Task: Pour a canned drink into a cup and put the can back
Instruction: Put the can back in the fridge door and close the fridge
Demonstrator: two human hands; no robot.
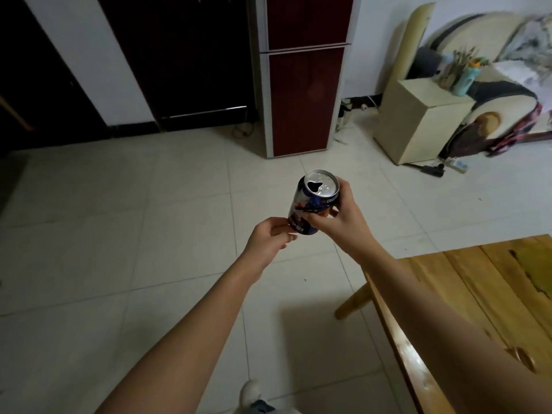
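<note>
I have the can (313, 201) up in front of me over the tiled floor (119, 219), gripped in my right hand (337, 222), whose fingers and thumb wrap its lower half. The can leans a little to the left, top toward me, and its mouth is already open: I see the dark hole in the silver lid. My left hand (268, 237) sits just beside the can's base, fingers loosely curled, fingertips at or very near the bottom edge. I cannot tell whether it really pinches the can or only steadies it.

No cup shows anywhere in this view. The only surface near my hands is the wooden table (478, 294), below and to the right of my right forearm, and the part I see carries nothing. Ahead of my hands stands a dark red cabinet (301, 100), well apart from them.

I judge that I am between opening and pouring: the can is ready, nothing looks poured yet. The next move calls for finding the cup, probably by turning right toward the table, and carrying the can there held upright so that the open mouth does not spill. Then a slow tilt over the cup's rim.
</note>
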